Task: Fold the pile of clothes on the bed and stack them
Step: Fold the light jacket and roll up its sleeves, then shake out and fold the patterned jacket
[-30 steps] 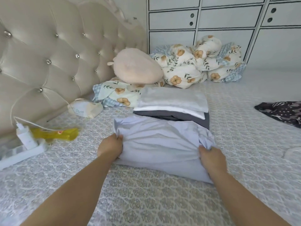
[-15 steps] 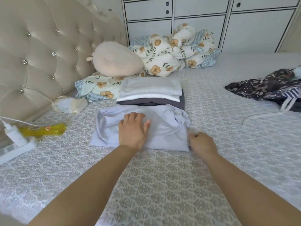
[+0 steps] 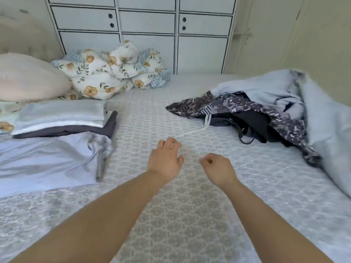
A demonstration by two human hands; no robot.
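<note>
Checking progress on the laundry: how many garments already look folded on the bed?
3, all at the left: a pale satin piece on top of a dark grey one, and a lavender garment lying in front of that stack. More may be hidden under the stack.

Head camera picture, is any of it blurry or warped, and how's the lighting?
Head view: soft, even light, no glare or hard shadows. The cabinet lines bow from the wide lens. The folded lilac garment smears at its right edge, and the headboard at far left is blurred. Both hands, left hand and right hand, look fairly sharp.
</note>
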